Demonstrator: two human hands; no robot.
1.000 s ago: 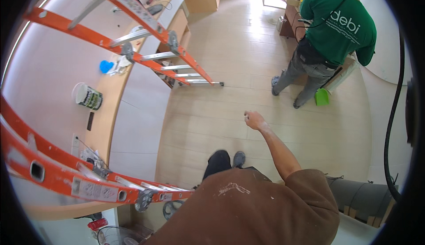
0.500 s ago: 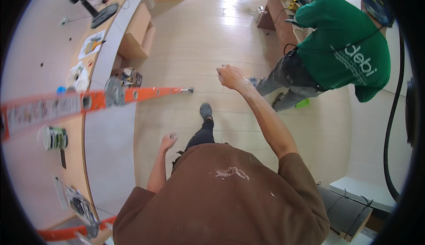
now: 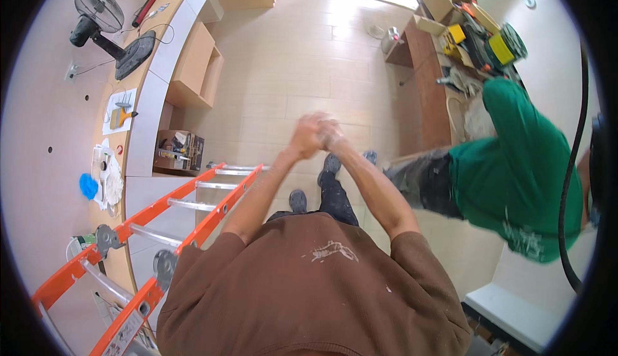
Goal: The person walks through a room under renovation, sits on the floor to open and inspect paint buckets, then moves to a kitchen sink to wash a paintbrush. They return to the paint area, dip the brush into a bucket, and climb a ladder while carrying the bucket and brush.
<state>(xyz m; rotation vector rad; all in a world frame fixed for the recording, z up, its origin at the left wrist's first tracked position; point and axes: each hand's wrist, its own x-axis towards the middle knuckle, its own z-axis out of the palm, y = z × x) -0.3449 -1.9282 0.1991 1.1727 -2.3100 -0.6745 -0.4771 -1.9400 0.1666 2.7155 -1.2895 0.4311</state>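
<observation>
In front of my body, above the floor, my left hand [image 3: 305, 140] and my right hand [image 3: 332, 136] are brought together and touch. Motion smears the fingers of both, so their closing and anything small between them cannot be made out. My forearms reach forward from brown sleeves. Nearest on my left stands an orange ladder [image 3: 222, 209] with silvery rungs and grey hinges. Its rails pass close to my left arm.
A counter [image 3: 118, 142] along the left wall bears a fan [image 3: 133, 53], a brush [image 3: 119, 118] and a blue bundle [image 3: 88, 187]. At right a person in a green shirt [image 3: 508, 169] stands beside a cluttered brown desk [image 3: 418, 85]. A black cable [image 3: 568, 195] hangs at far right.
My hands have come together from apart. The ladder now shows both rails and its rungs beside me. The person in green has shifted right and lower in view.
</observation>
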